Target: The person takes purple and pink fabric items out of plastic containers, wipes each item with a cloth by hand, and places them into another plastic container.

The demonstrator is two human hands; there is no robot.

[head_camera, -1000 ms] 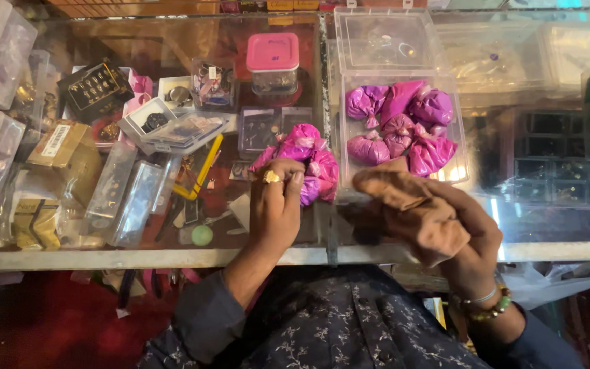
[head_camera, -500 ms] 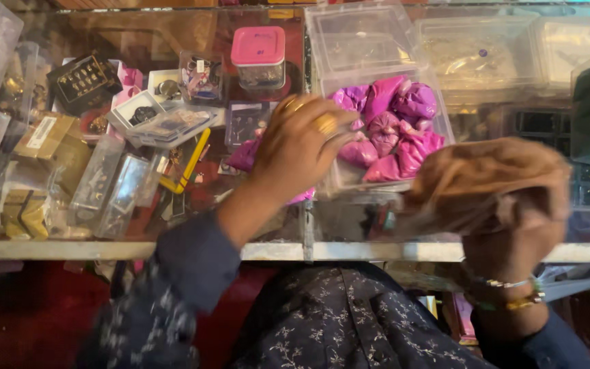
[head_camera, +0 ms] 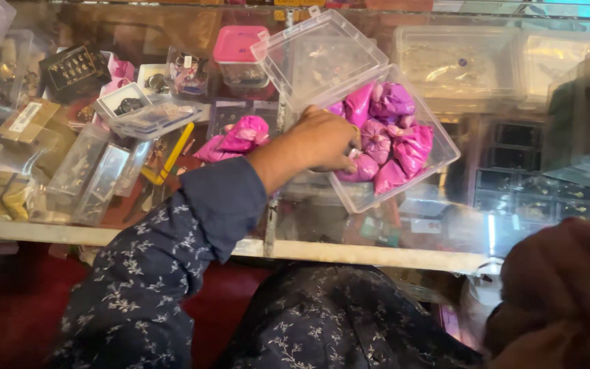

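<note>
Gripping w/ curled fingers, left hand (head_camera: 322,142) is reaching into clear plastic box (head_camera: 438,147) and pinching a pink pouch (head_camera: 362,167) at its near edge. Box is sitting open on glass counter (head_camera: 349,249), lid (head_camera: 319,58) tilting back. Right hand (head_camera: 561,294) is closing around a brown cloth (head_camera: 568,266), low at right, well apart from box.

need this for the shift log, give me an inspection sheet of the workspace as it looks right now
surface: glass counter top, items visible beneath it
job's things: clear hinged box, lid open, holding pink pouches
clutter: loose pink pouch, pink-lidded tub, clear cases
hands: left hand on the box's near edge; right hand low, blurred, wrapped in brown cloth
cables: nothing seen
surroundings: red floor
</note>
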